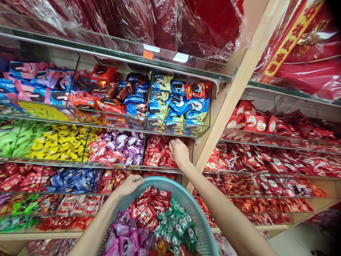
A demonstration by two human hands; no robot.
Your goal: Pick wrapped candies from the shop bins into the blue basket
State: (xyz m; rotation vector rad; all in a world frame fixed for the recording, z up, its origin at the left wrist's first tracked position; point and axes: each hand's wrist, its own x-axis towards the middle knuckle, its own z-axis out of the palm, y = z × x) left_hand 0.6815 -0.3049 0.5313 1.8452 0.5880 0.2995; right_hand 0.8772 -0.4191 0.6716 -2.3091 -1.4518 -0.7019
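Note:
My left hand (131,185) is closed on the rim of a teal plastic basket (198,209), with the thumb lying along the edge. Inside the basket are red-wrapped candies (150,206), purple-wrapped candies (124,233) and green-wrapped candies (177,224). Above the basket, my right hand (180,152) reaches into a shelf compartment of red packets (158,151) at its right end. Its fingers are curled down among the packets; whatever they hold is hidden behind the hand.
Chocolate cookie packs (177,103) fill the shelf above, behind a clear front lip. Left of my right hand lie purple and white candies (122,144) and yellow candies (65,142). A wooden upright (226,103) separates more red packets (255,122) at the right.

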